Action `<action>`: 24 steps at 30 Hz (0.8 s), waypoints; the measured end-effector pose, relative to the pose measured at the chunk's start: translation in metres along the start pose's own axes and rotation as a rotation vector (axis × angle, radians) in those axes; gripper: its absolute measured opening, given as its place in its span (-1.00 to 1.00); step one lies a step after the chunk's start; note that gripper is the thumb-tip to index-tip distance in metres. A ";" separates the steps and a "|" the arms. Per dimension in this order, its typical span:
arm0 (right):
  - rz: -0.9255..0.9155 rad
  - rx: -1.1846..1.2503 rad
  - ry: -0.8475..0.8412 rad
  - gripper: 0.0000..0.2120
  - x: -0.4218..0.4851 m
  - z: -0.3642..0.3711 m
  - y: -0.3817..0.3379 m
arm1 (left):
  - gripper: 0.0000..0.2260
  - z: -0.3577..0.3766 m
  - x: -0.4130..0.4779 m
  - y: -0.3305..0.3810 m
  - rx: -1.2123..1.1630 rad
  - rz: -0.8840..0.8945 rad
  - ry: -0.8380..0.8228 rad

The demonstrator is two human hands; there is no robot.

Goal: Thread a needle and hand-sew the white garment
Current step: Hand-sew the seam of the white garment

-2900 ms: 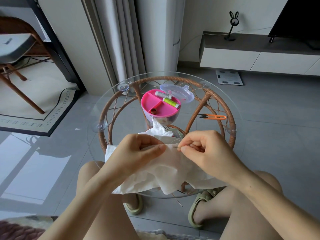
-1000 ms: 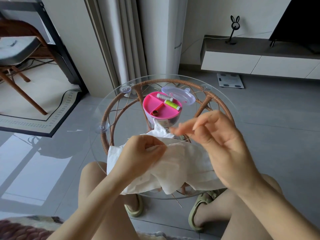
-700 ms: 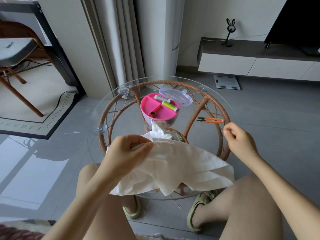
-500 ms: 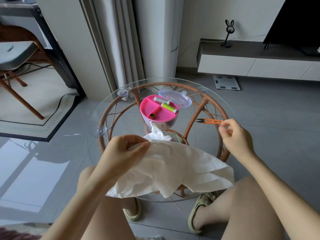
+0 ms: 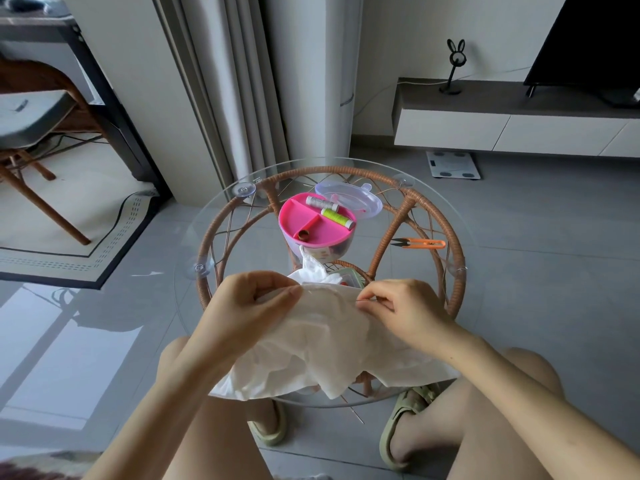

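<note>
The white garment (image 5: 332, 344) drapes over the near edge of the round glass table (image 5: 460, 216) and onto my lap. My left hand (image 5: 254, 308) pinches its upper edge between thumb and fingers. My right hand (image 5: 403, 308) pinches a thin needle (image 5: 363, 299) at the cloth's top edge, to the right of the left hand. No thread is plainly visible.
A pink sewing box (image 5: 317, 225) with grey and green thread spools stands at the table's middle, its clear lid (image 5: 348, 199) behind it. Orange thread snips (image 5: 420, 243) lie at the right. A rattan frame (image 5: 398, 223) shows under the glass.
My right hand swung out to the right near the snips, then came back to the garment's edge. The left hand kept its pinch on the cloth.
</note>
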State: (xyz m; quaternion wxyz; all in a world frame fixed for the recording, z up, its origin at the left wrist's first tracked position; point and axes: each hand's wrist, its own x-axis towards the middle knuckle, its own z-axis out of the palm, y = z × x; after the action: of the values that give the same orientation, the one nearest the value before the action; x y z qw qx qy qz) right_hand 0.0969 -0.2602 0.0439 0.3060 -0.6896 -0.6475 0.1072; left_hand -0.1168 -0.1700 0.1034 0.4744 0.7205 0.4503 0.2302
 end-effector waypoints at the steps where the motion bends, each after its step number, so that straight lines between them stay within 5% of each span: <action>1: 0.057 0.088 -0.010 -0.95 0.002 -0.004 -0.003 | -0.91 0.000 0.000 0.001 -0.002 -0.002 -0.003; 6: 0.194 0.795 0.078 -0.91 0.012 -0.059 -0.039 | -0.87 0.001 0.000 0.003 -0.019 -0.023 -0.010; 12: -0.150 1.279 0.153 -0.86 0.022 -0.128 -0.076 | -0.91 0.006 0.006 -0.002 0.055 -0.048 0.017; 18: -0.288 1.324 0.217 -0.88 0.031 -0.150 -0.083 | -0.86 0.012 0.013 0.000 0.132 -0.076 0.055; 21: -0.274 1.100 0.233 -0.86 0.027 -0.137 -0.084 | -0.85 0.013 0.011 0.003 0.092 -0.090 0.039; 24: -0.320 0.830 -0.100 -0.78 0.013 -0.128 -0.087 | -0.87 0.010 0.007 0.006 -0.214 -0.175 -0.073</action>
State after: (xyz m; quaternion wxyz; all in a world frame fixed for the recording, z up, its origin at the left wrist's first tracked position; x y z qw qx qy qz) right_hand 0.0965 -0.2860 0.1971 0.5380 -0.3935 -0.6621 0.3425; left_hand -0.1035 -0.1696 0.1041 0.5829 0.6317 0.4667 0.2081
